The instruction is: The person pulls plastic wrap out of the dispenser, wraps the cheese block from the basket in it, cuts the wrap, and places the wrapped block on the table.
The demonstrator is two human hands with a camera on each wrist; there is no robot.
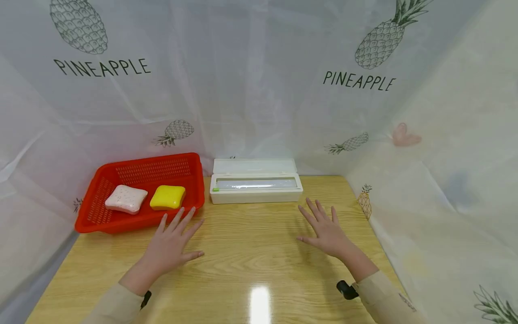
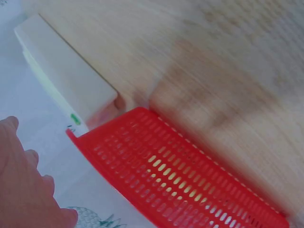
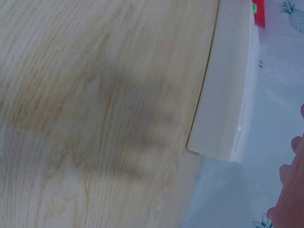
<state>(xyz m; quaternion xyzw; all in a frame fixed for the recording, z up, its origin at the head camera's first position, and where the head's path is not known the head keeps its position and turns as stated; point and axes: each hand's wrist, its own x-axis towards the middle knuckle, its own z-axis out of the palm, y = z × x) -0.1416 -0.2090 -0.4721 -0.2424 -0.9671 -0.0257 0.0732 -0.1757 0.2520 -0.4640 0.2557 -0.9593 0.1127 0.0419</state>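
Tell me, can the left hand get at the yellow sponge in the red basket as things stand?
Probably yes. The left hand lies open on the table beside the red basket, and the yellow sponge sits just past the low front wall, uncovered, with nothing between.

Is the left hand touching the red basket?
Cannot tell. In the head view the left hand fingertips overlap the red basket front rim, no gap showing; the left wrist view shows no contact point.

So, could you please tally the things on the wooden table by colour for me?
Red perforated plastic basket: 1
White oblong plastic dispenser box: 1
Pink speckled square sponge: 1
Yellow square sponge: 1
Total: 4. Both sponges lie in the basket; the box's lid stands open.
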